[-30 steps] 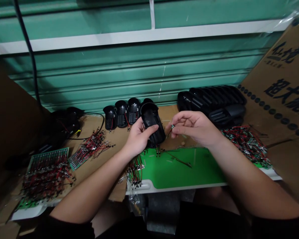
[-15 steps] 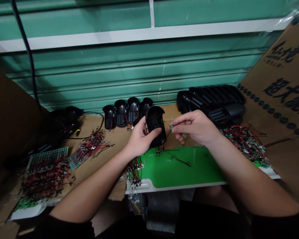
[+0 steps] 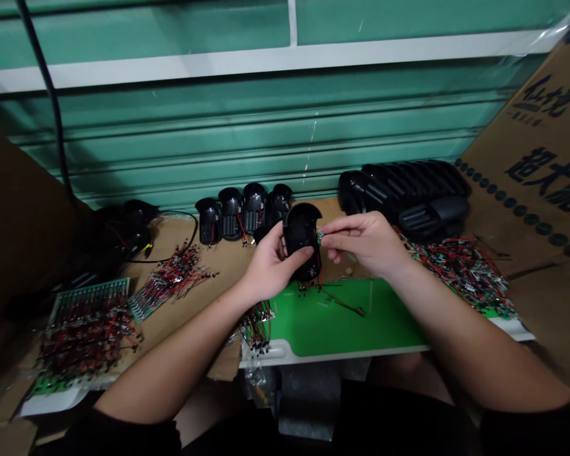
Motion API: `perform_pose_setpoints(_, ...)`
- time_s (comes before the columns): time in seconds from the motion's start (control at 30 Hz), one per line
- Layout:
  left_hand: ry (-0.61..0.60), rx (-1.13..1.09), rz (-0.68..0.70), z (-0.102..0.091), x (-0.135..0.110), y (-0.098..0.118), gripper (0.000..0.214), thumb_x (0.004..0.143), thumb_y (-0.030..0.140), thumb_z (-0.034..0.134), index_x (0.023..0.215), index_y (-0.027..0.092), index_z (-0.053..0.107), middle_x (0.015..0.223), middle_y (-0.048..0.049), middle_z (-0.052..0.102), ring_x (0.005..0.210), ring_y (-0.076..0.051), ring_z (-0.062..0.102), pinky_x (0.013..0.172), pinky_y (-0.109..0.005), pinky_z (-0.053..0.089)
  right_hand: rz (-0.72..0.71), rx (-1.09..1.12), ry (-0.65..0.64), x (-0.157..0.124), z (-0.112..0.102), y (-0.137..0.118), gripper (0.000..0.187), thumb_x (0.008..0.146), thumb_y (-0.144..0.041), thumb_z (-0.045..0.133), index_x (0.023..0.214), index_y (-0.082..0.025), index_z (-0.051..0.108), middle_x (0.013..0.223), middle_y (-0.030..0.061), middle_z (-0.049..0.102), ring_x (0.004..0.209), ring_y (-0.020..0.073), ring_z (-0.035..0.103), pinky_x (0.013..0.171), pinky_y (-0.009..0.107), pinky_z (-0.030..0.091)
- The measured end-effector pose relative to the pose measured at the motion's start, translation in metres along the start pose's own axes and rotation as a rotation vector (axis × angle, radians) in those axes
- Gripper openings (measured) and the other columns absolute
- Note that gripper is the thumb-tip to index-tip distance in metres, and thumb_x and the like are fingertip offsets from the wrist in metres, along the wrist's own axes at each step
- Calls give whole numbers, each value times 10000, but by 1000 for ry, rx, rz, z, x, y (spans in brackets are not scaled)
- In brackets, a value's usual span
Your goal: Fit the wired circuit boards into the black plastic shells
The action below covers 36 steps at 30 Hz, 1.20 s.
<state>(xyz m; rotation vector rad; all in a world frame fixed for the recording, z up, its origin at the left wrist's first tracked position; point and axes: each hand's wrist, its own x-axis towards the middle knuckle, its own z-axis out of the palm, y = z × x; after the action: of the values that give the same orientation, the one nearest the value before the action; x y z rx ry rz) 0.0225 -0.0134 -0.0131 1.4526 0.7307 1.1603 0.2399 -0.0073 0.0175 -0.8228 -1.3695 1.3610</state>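
**Wide wrap on the left, narrow pinch on the right**

At the far left, a dark cable (image 3: pixel 47 82) drops down the green corrugated shutter (image 3: pixel 266 133) behind your bench. Below it, black housings (image 3: pixel 128 228) sit in shadow on the cardboard work surface (image 3: pixel 166 329). In front of you on that side, a green-and-white tray (image 3: pixel 57 399) carries a dense mass of red and black wire leads (image 3: pixel 88 335), and a looser bundle of leads (image 3: pixel 173 282) lies just beside it. Four black battery-style housings (image 3: pixel 230 215) stand in a row against the shutter.

Your left hand (image 3: pixel 270 266) closes in a wide wrap around a black plastic housing (image 3: pixel 301 240), held upright and tilted slightly, above the back edge of the green mat (image 3: pixel 346 320), with your thumb lying across its face. Your right hand (image 3: pixel 365 244) holds a narrow pinch, thumb and forefinger on a small green circuit board (image 3: pixel 320 237), right beside the housing's edge. A thin wire hangs from around the board along the housing.

To the right, a stack of black ribbed covers (image 3: pixel 403 196) lies behind another heap of wire leads (image 3: pixel 465 275). At the far right, a printed cardboard carton (image 3: pixel 536 158) leans against the shutter.
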Motion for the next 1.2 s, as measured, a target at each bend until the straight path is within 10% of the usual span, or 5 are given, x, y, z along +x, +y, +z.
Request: perform_pose_setpoints(1.2,3,-1,-41,8,-6,4,607,848,462,891,1294,156,616,1118,-61,792,912,-89,713,828,-192,592,-218,-164,110,1,10,8,373,727,-511,1040,871,-205,883,896,55,781,500,92,582,430,275,474)
